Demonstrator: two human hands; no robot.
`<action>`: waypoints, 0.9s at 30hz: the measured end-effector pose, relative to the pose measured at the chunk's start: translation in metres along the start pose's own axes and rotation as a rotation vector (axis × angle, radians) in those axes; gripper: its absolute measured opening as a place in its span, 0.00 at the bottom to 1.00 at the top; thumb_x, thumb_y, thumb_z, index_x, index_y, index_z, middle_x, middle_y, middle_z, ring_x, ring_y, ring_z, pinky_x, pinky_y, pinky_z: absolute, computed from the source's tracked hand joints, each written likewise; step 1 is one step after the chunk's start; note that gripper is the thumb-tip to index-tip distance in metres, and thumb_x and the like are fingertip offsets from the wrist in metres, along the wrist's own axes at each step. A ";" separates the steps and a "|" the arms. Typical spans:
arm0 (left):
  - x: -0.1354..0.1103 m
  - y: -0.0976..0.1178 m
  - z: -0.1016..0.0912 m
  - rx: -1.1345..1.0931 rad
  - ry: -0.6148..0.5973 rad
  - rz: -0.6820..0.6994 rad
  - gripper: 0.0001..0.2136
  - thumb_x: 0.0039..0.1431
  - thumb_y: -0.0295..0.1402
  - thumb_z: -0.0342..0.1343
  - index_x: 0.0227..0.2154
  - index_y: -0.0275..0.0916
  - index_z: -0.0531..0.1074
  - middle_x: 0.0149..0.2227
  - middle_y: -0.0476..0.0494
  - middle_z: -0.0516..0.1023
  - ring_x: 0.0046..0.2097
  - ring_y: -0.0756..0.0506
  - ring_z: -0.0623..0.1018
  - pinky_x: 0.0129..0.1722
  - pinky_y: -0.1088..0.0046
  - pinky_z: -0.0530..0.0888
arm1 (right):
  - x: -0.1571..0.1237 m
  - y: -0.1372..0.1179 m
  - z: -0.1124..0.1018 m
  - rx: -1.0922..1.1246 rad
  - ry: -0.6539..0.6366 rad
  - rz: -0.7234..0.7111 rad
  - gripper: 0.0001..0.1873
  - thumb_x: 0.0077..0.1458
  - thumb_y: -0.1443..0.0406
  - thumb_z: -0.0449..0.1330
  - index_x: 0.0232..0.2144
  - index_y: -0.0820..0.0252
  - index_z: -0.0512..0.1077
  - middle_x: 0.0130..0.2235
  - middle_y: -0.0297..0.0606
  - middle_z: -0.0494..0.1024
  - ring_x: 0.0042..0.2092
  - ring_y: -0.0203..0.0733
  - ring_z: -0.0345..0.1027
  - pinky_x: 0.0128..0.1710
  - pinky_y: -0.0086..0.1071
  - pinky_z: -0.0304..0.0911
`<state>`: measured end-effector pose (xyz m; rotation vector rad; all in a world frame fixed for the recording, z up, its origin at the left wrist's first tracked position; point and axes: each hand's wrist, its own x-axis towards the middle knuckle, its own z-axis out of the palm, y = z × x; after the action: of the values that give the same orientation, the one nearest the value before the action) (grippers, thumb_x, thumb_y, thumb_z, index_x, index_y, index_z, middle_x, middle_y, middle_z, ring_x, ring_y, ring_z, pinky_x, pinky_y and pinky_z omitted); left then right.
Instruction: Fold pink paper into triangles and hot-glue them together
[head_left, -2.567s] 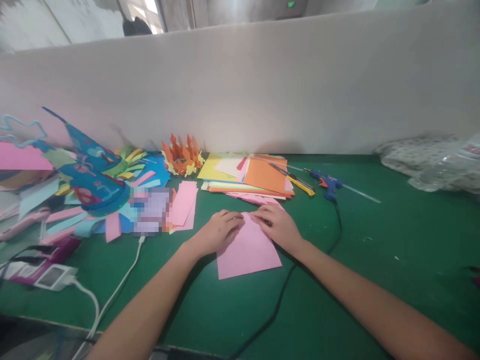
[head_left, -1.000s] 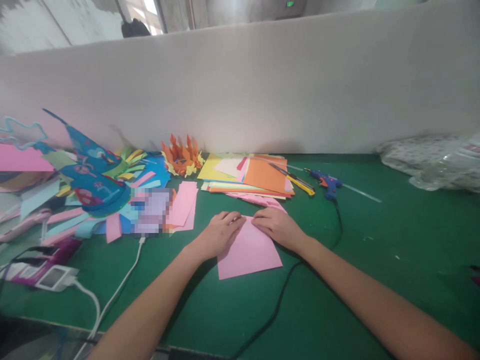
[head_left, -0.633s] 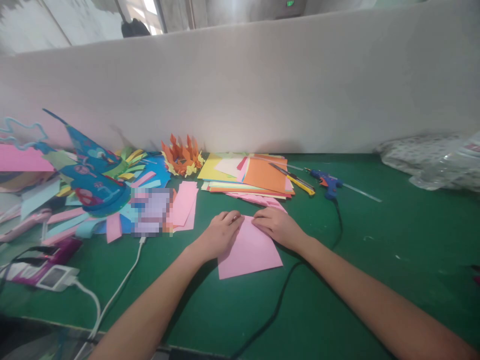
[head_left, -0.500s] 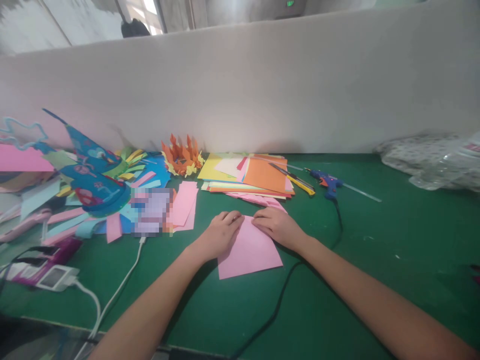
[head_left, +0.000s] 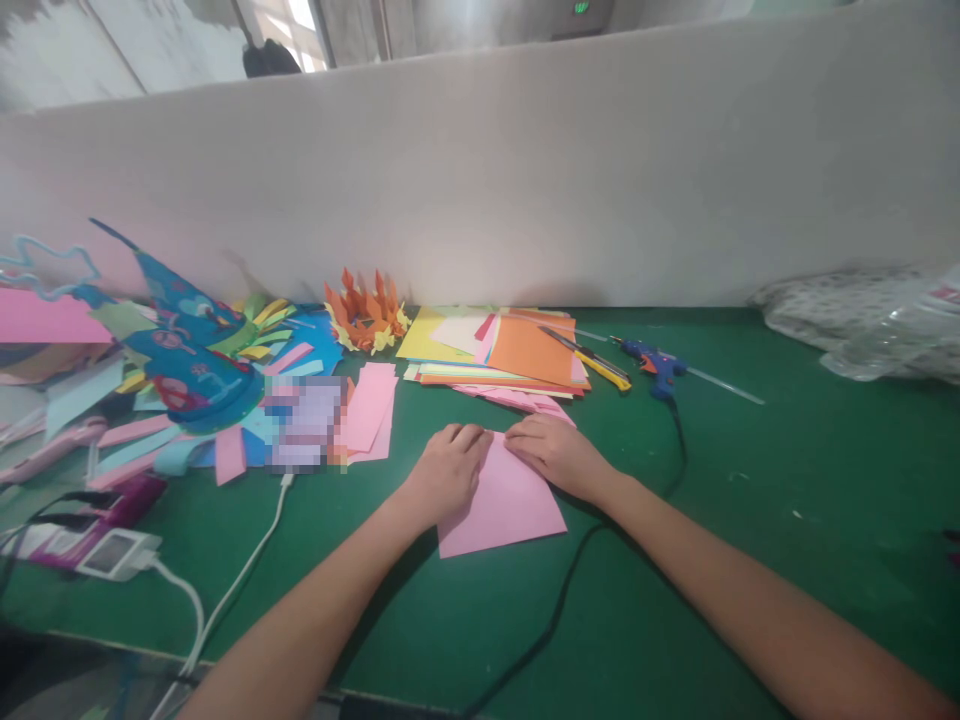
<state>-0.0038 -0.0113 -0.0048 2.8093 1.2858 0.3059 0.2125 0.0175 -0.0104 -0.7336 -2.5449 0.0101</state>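
Here's the left hand (head_left: 446,475) and the right hand (head_left: 559,455), fingers bent and close together over the far end of the pink sheet (head_left: 502,510), flat on the green table (head_left: 660,600) — pinching or not, can't tell — apparently a lining-up or creasing step, calling next for even, steady pressure

Pink ppr (head_left: 506,515) ptly hidden under both hands (head_left: 450,470) (head_left: 559,455).
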 end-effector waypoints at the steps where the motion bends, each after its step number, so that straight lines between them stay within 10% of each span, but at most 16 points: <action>1: 0.000 0.000 0.000 0.000 -0.006 -0.003 0.19 0.60 0.27 0.44 0.54 0.35 0.60 0.51 0.38 0.66 0.49 0.39 0.64 0.46 0.60 0.67 | 0.000 0.001 0.000 0.002 -0.002 -0.003 0.16 0.63 0.68 0.47 0.37 0.62 0.75 0.38 0.43 0.77 0.40 0.43 0.67 0.41 0.38 0.64; 27: 0.001 0.005 -0.005 0.041 -0.056 -0.033 0.20 0.58 0.26 0.45 0.54 0.41 0.59 0.50 0.41 0.65 0.48 0.41 0.64 0.46 0.62 0.66 | 0.003 -0.007 0.001 0.012 -0.101 0.115 0.16 0.62 0.69 0.44 0.40 0.66 0.72 0.38 0.47 0.72 0.40 0.44 0.62 0.41 0.38 0.61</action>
<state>-0.0003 -0.0142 0.0005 2.8049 1.3412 0.2009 0.2061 0.0128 -0.0091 -0.8945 -2.5919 0.1038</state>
